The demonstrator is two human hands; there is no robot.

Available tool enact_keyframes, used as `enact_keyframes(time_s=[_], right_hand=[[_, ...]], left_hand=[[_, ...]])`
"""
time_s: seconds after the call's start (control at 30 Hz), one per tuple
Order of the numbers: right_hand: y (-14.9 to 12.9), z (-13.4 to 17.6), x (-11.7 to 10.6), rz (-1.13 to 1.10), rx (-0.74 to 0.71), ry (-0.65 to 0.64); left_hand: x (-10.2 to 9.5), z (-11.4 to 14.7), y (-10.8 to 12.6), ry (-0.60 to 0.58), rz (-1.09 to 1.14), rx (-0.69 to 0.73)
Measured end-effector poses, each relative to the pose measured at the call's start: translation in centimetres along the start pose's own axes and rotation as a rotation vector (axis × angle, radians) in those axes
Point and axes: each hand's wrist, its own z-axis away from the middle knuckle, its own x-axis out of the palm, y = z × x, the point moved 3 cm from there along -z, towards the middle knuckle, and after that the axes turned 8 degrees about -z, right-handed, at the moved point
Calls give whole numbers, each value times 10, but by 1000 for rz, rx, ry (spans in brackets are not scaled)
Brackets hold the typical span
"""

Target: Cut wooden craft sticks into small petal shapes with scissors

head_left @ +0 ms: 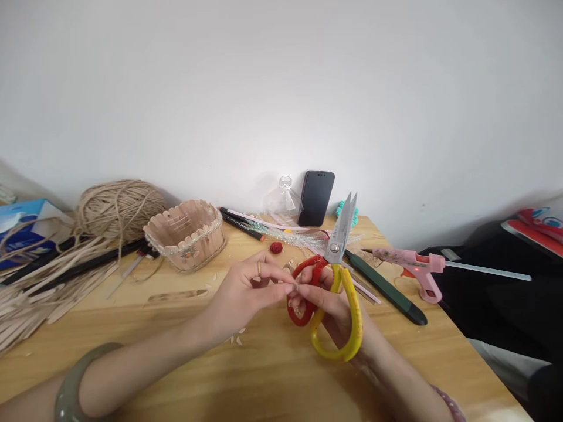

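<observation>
Over the middle of the table my left hand (246, 293), with a ring on one finger, is closed in a pinch. Thumb and fingertip meet on something too small to make out. My right hand (336, 305) is closed too, its thumb and fingertips touching the same spot. Scissors (338, 246) with one red and one yellow handle hang in that hand, the silver blades upward and slightly parted. A small dark red ball-like piece (275, 248) lies just beyond the fingers. Pale chips (237, 339) are scattered beneath my left hand.
Left stand a basket of wooden sticks (187, 258), a twine ball (121, 208) and loose wooden strips (26, 310). A phone (316, 199) leans at the wall beside a clear bottle piece (281, 202). Right are a dark green tool (387, 287) and a pink glue gun (424, 266).
</observation>
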Motion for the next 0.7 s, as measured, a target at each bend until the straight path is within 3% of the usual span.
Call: enact_keyframes(time_s=[0.17,0.3,0.5,0.7], right_hand=[[4,-1,-3,17,-40,-15],[-1,2,-3,81,-51,5],[-11,5,4,374,-1,94],[-11,5,4,428,-31,99]], left_hand=[[-1,2,3,-43,-189,11],[-4,2,5,-79,-218,-48],[-8,-1,2,-117,-311,-255],[-9,-4,3,-157,-313,-397]])
